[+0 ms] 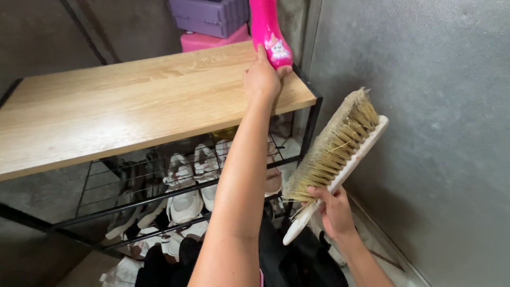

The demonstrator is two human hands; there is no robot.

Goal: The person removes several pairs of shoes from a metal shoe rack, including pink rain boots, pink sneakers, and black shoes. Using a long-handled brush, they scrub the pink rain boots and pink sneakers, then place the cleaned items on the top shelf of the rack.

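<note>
Nearest the lens, the left hand (261, 79) reaches up at the end of a bare forearm that runs from the bottom of the head view, its fingers wrapped around the foot of a glossy bright-pink rubber boot (268, 32) standing upright at the far right corner of the bench. The grip sits low on the toe, thumb on one side and fingers on the other, which looks like the steadiest way to take hold of a tall, top-heavy boot. A small pale cartoon-animal picture (278, 49) is printed on the toe, just above the fingers. The light wood-grain bench top (122, 106), carried on a black metal frame, is otherwise bare on its near half. The right hand (333, 210) hangs lower, off the bench's right end near the grey concrete wall (425, 133), its fingers closed around the white plastic handle of a hand brush with worn straw-coloured bristles (334, 151); the bristles face left and the head tilts up and away, kept apart from the bench and the boot. At the far edge, behind the boot, a purple ribbed plastic case (210, 16) lies stacked on a pink box (210, 40). Under the top, black wire shelves (159, 186) hold rows of white sneakers (183, 199).
</note>
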